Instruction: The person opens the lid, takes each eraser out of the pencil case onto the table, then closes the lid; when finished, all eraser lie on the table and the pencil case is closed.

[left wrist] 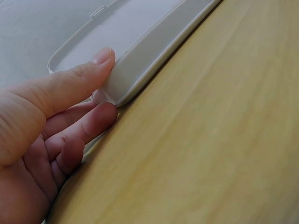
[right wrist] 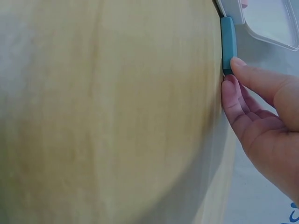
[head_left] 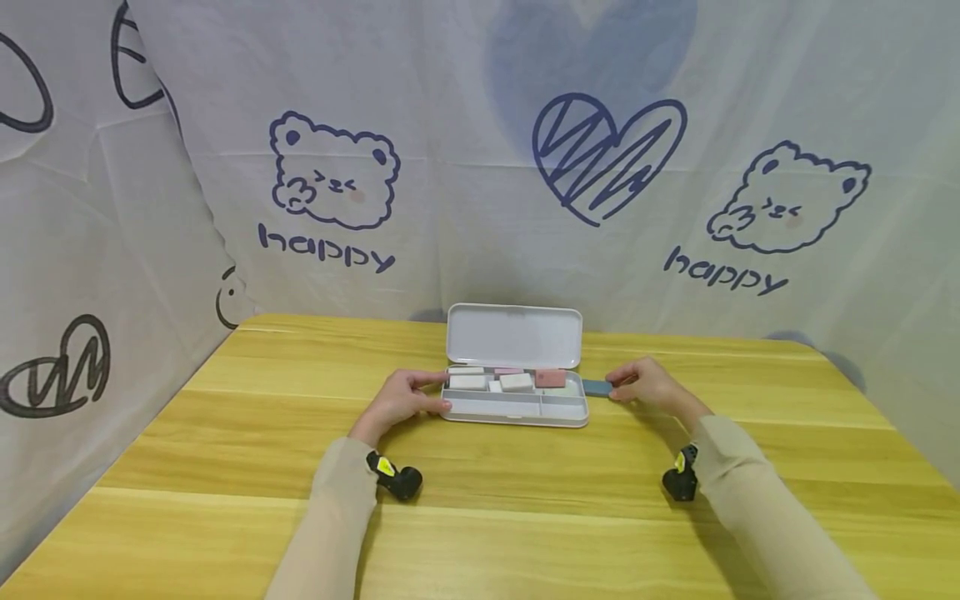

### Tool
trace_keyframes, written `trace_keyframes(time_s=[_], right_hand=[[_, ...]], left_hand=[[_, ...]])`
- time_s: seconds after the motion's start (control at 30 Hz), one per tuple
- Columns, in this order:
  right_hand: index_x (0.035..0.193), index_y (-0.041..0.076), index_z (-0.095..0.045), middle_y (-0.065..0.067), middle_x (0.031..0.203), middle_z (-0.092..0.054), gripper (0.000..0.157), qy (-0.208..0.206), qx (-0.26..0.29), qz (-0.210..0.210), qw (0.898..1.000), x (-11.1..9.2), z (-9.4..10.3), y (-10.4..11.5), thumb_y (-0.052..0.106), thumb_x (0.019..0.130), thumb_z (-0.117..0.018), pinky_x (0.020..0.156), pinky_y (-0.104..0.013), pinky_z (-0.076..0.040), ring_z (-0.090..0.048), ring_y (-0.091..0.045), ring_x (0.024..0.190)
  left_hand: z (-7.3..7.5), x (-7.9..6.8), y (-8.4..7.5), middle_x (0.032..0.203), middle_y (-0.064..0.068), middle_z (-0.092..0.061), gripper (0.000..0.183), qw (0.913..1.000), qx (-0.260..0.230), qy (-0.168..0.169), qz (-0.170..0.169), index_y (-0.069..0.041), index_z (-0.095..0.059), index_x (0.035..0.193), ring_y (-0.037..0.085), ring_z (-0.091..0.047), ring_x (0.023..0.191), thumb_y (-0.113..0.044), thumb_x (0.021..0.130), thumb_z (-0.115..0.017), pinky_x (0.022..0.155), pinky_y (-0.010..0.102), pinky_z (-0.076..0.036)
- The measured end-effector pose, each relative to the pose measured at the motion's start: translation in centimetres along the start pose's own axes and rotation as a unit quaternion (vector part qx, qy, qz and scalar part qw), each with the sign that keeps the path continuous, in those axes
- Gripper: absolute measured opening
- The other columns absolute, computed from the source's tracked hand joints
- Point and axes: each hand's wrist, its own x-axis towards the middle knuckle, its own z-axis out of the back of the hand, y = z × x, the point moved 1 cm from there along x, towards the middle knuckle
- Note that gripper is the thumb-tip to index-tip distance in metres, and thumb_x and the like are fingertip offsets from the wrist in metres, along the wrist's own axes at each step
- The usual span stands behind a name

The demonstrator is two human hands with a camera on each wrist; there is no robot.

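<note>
A white pencil case (head_left: 495, 408) lies on the table with its lid (head_left: 514, 335) raised at the back. My left hand (head_left: 401, 403) grips the case's left end, the thumb at the front corner; the left wrist view has this hand (left wrist: 60, 121) close up. At the opposite end, my right hand (head_left: 647, 387) pinches the outer end of a slim blue eraser (head_left: 597, 387). In the right wrist view the eraser (right wrist: 228, 44) meets the case's end wall. White erasers (head_left: 467, 382) and a pink eraser (head_left: 551, 378) sit in the rear compartment.
The wooden table (head_left: 525, 517) stretches forward and to both sides of the case. Behind it hangs a pale printed cloth (head_left: 480, 208), close to the lid. Each wrist carries a small black camera, like the one on the left wrist (head_left: 401, 479).
</note>
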Motion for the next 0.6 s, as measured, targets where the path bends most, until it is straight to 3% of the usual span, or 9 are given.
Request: trace_keyframes(time_s=[0.2,0.4,0.6], right_hand=[[0.103,-0.019,-0.055,-0.019,0.086,-0.061,0.027,-0.015,0.003,0.004,1.0,0.0,-0.1,-0.1,-0.006,0.08,-0.06,0.06,-0.024,-0.047,-0.053,-0.013,0.067],[0.105,-0.018,-0.055,-0.018,0.088,-0.061,0.028,-0.013,0.005,-0.002,1.0,0.0,-0.1,-0.1,-0.004,0.081,-0.06,0.062,-0.025,-0.048,-0.054,-0.013,0.068],[0.106,-0.017,-0.055,-0.018,0.09,-0.061,0.031,-0.023,0.004,-0.01,1.0,0.0,0.1,0.2,0.0,0.081,-0.062,0.065,-0.03,-0.05,-0.056,-0.016,0.071]], left_hand=[[0.0,-0.7,-1.0,0.093,0.016,-0.065,0.051,0.9999,-0.008,0.005,0.003,0.001,-0.056,0.118,0.01,-0.049,0.052,-0.007,0.071,-0.075,0.048,0.022,-0.039],[0.1,-1.9,-2.9,0.107,0.022,-0.06,0.049,0.9999,-0.003,0.007,0.009,0.006,-0.054,0.119,0.011,-0.049,0.053,-0.003,0.074,-0.071,0.05,0.022,-0.039],[0.1,-1.2,-1.8,0.114,0.021,-0.056,0.051,0.9999,-0.011,0.008,0.007,0.003,-0.055,0.119,0.011,-0.049,0.053,-0.005,0.072,-0.073,0.049,0.023,-0.04]])
